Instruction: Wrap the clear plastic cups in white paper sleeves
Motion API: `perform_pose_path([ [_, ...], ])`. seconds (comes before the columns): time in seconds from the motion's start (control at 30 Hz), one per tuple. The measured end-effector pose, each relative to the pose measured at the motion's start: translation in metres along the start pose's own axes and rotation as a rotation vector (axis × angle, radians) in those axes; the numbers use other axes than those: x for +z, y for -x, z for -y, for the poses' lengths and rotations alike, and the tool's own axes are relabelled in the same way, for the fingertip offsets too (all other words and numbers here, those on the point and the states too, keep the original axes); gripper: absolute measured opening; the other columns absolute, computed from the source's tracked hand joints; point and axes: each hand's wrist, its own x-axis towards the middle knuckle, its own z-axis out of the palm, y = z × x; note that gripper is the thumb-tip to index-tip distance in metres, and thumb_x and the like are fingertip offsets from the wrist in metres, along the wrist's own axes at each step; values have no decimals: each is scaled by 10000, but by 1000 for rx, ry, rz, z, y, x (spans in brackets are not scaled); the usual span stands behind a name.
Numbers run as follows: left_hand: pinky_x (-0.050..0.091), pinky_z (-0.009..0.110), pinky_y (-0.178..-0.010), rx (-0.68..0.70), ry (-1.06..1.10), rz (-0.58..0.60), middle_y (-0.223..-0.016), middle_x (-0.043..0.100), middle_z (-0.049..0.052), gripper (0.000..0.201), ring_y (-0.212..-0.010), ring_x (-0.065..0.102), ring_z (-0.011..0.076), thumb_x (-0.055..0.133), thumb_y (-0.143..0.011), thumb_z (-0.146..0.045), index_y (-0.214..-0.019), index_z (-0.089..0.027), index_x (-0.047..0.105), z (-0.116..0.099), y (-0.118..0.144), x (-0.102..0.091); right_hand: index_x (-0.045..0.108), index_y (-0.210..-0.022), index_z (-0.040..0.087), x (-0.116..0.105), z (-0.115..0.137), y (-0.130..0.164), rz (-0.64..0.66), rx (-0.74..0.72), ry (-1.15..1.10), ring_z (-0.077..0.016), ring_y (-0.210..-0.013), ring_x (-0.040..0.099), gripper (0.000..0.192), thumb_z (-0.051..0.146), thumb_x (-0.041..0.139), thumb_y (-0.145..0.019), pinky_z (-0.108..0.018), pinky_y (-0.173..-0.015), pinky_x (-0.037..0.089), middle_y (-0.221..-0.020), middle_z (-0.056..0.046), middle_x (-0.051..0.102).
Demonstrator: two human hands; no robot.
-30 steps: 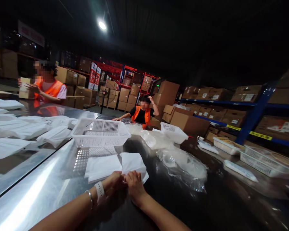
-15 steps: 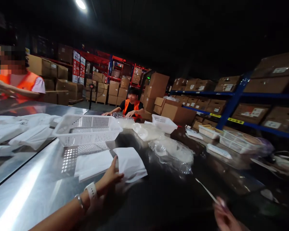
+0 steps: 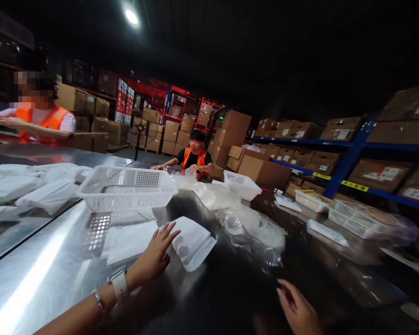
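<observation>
White packet (image 3: 190, 239) lies flat on the dark, shiny table (image 3: 195, 302), a crease running across its right-hand end. Left hand (image 3: 154, 255): I log it as open, fingers spread, palm down. Its fingertips overlap the packet's left edge; contact I cannot tell. Flat white stack (image 3: 127, 239) lies left of and partly under that hand in my view. Beyond the stack, forward of the left hand, stands the large white basket (image 3: 129, 201). Clear plastic bag (image 3: 254, 232) lies forward and right of the left hand, past the packet; cloudy plastic bag (image 3: 212, 195) and small white basket (image 3: 242, 186) sit farther on. White packages (image 3: 47, 195) spread at far left. Right hand (image 3: 296, 307): fingers partly curled; whether it grips anything I cannot tell. Packet is just right of the left hand, well apart from the right hand, to its left and forward. Across the table I note two people in orange vests (image 3: 196, 158)
</observation>
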Motion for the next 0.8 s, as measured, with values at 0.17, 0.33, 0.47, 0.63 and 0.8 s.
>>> perform_pose_path([
  [0.17, 146, 619, -1196, 102, -162, 146, -1579, 339, 85, 890, -1480, 234, 298, 509, -639, -1, -1486, -237, 369, 5, -10, 0, 621, -1215, 268, 97, 47, -62, 219, -801, -8, -240, -1084, 637, 275, 221, 531, -959, -441, -925, 524, -1099, -79, 706],
  [0.33, 198, 596, -1190, 77, -238, 145, -1539, 418, 83, 756, -1452, 310, 291, 539, -754, -52, -1469, -253, 400, 5, -18, 9, 638, -1156, 274, 152, 62, -72, 172, -832, -26, -207, -1083, 626, 289, 123, 504, -949, -424, -950, 487, -1074, -52, 702],
  [0.47, 236, 623, -1166, 129, -267, 118, -1536, 421, 91, 663, -1436, 334, 325, 589, -795, -93, -1421, -277, 472, -1, -19, 12, 619, -1192, 262, 170, 43, -77, 244, -586, -71, -227, -1172, 583, 359, 80, 485, -913, -475, -1014, 459, -1173, -71, 666],
  [0.63, 260, 588, -1179, 232, -218, -3, -1371, 611, 71, 333, -1362, 459, 273, 456, -929, -130, -1147, -237, 684, -3, -17, 15, 488, -1394, 190, 202, 29, -100, 299, -485, -124, -309, -1226, 557, 524, 218, 561, -876, -528, -974, 494, -1292, -150, 617],
  [0.8, 280, 568, -1189, 292, -157, -31, -1264, 682, 92, 321, -1274, 554, 265, 495, -809, -65, -1011, -188, 712, 2, -9, 13, 581, -1333, 230, 229, 51, -96, 380, -579, -276, -242, -1212, 592, 428, 347, 496, -930, -395, -969, 525, -1249, -93, 672],
])
